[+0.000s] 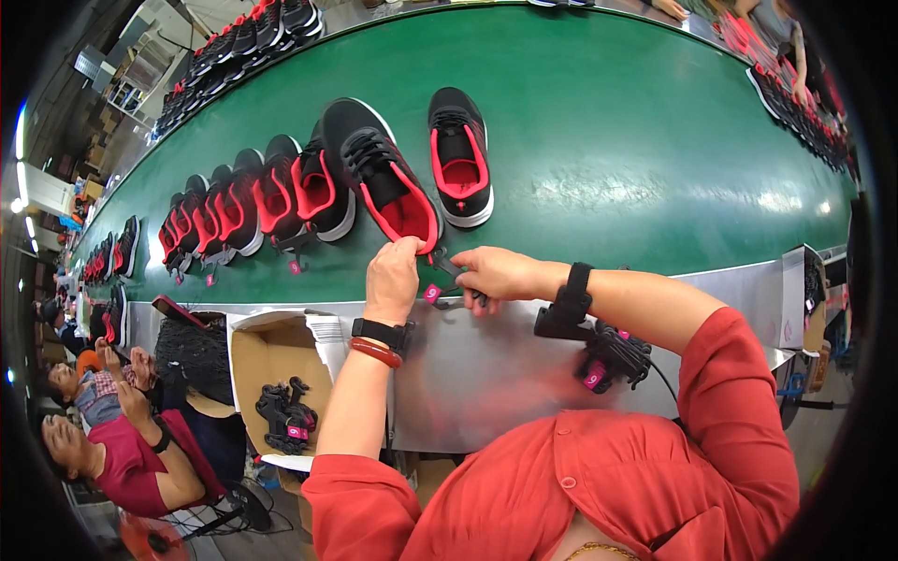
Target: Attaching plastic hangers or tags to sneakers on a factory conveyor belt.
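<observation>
A black sneaker (374,173) with a coral-red lining stands on the green work surface, its heel toward me. My left hand (393,279) is closed on the heel collar of this sneaker. Close beside it, my right hand (498,279) grips a black plastic shoe hanger (449,267), whose far end reaches the sneaker's heel. A pink tag (431,294) shows just below the hanger. Slightly to the right and apart from both hands, a matching sneaker (459,159) also points its toe away. Fingers partly hide where hanger and heel meet.
Several matching sneakers (245,201) line up on the left, some with tagged hangers. An open cardboard box (273,335) holds more hangers (285,416). Another hanger bundle (613,363) lies below my right forearm. Co-workers (140,458) sit at left; another person (795,56) is at far right.
</observation>
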`<action>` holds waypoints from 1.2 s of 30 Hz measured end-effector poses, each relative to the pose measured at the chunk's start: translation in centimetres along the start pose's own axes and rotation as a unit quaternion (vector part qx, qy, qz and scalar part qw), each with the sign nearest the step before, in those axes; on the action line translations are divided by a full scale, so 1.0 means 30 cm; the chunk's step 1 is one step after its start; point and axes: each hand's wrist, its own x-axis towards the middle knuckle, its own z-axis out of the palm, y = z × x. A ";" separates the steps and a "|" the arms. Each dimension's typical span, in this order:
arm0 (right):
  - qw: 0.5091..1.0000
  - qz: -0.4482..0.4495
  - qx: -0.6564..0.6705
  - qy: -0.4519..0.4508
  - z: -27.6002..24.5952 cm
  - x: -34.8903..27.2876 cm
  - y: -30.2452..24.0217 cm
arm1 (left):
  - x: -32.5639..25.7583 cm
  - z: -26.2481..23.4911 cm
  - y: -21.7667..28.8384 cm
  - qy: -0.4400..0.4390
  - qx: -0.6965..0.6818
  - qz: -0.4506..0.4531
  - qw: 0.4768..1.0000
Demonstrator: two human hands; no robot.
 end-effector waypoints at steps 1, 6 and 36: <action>1.000 -0.005 -0.003 -0.005 -0.014 0.009 -0.007 | 0.004 0.000 -0.010 0.004 0.007 -0.003 1.000; 0.999 -0.012 0.024 0.021 -0.007 0.072 -0.010 | 0.072 0.009 -0.035 0.010 -0.029 -0.015 0.999; 0.858 -0.265 -0.424 0.115 -0.223 0.162 -0.094 | 0.043 -0.066 -0.046 -0.042 0.021 -0.054 0.997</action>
